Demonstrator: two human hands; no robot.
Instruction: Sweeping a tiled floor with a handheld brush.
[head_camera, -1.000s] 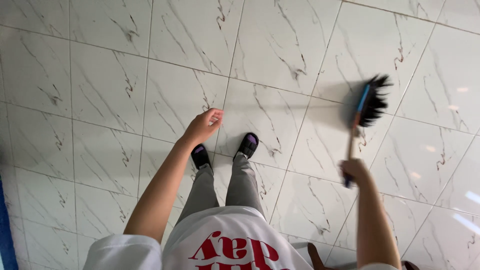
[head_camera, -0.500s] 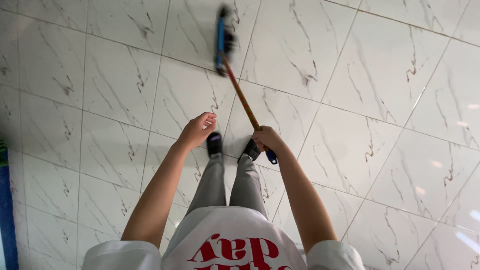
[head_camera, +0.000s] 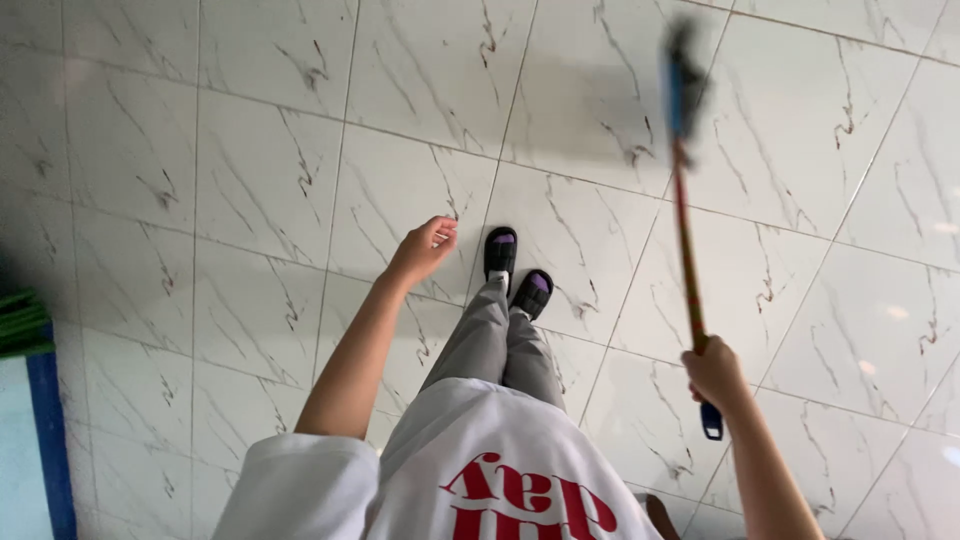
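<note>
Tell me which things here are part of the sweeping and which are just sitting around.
In use:
- broom, blurred in the picture
- right hand, gripping the broom near the end of its handle
- tiled floor

Not involved:
- left hand, held out, holding nothing
- green thing at the left edge
- blue strip below it

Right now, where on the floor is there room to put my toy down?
The white tiles left of the empty left hand are bare, up to the blue-edged mat. Tiles between the shoes and the broom are bare too. It is crowded by the feet and under the right hand.
</note>
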